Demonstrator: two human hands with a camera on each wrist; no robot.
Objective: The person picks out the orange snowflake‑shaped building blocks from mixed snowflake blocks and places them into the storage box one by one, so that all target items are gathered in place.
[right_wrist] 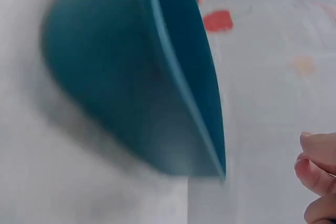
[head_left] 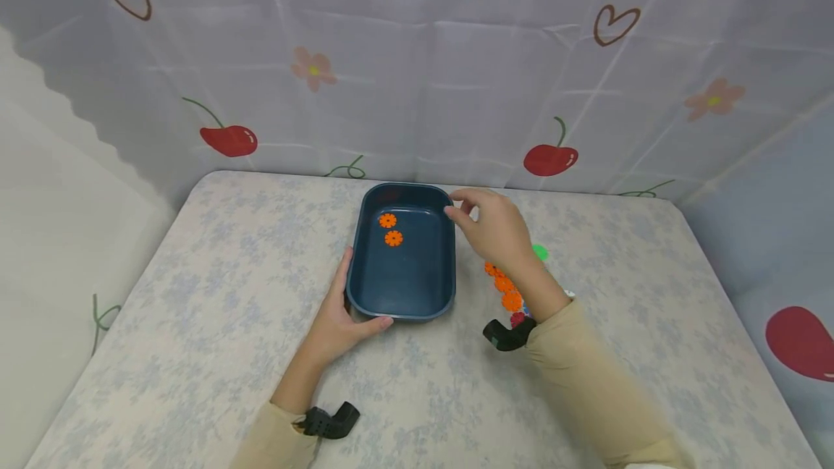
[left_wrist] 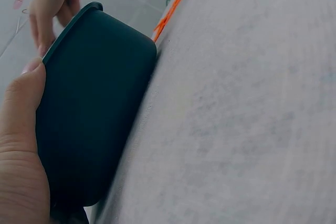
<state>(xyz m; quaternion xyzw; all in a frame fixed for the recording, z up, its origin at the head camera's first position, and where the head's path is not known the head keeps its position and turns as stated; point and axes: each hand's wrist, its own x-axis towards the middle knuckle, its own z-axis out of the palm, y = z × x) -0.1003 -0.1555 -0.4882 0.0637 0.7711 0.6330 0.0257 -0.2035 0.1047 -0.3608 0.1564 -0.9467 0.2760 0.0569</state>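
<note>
A dark blue rectangular tray (head_left: 404,281) stands on the table with two orange notched discs (head_left: 394,238) lying inside, towards its left. My left hand (head_left: 332,324) grips the tray's near-left corner, fingers along the left wall and thumb against the near rim; the left wrist view shows the thumb (left_wrist: 23,95) at the rim. By the far-right rim, my right hand (head_left: 498,226) hangs with loosely bent fingers. A gap parts its thumb and forefinger, and nothing shows between them. Under the right forearm lie several orange discs (head_left: 504,284), partly hidden.
Beside the orange discs are a green disc (head_left: 539,252) and a red disc (head_left: 517,318), with bits of blue and white partly covered by the arm. A printed curtain (head_left: 417,107) hangs behind the far edge of the patterned tablecloth (head_left: 215,310).
</note>
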